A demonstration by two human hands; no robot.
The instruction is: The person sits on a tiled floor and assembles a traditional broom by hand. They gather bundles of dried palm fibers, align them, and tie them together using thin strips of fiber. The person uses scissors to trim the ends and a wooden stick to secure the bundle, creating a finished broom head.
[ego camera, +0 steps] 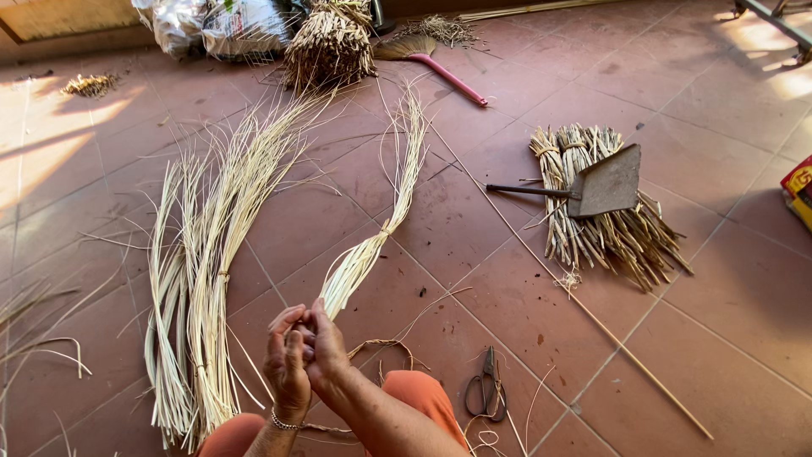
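My left hand and my right hand are pressed together just above my knees, both closed on the near end of a tied bundle of pale cane strips. That bundle runs away from my hands across the floor toward the upper right and fans out at its far end. My left wrist wears a bracelet. Exactly how the fingers pinch the strips is hidden.
A larger heap of long pale strips lies to the left. Scissors rest on the tiles at lower right. A flat metal blade tool lies on bundled dry stalks. A thin stick, a broom and sacks are farther off.
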